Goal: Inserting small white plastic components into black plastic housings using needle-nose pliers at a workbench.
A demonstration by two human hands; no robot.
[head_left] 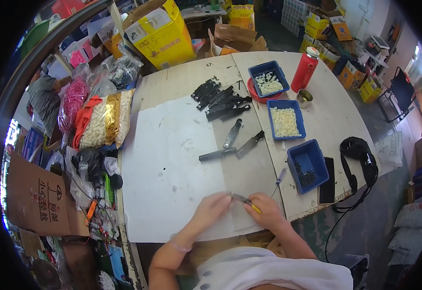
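Note:
Near the table's front edge my two hands meet over a short, dark, narrow piece (240, 198). My left hand (212, 211) closes its fingers on the left end of it. My right hand (267, 211) is closed around a yellow-handled tool (256, 208) whose kind is too small to make out, its front against the dark piece. Just beyond my right hand lies a screwdriver (281, 176), shaft toward me. Three dark, narrow pieces, one of them (232, 134) greyish and shiny, lie loose farther up. Behind them several black pieces (220, 100) are heaped together.
Blue trays hold white bits (269, 102), cream bits (303, 126) and small black parts (325, 166). Right of centre stand a red bottle (305, 70) and a metal cup (304, 98). A phone (326, 186) and black pouch (360, 150) lie right. Bags (105, 121) crowd the left edge.

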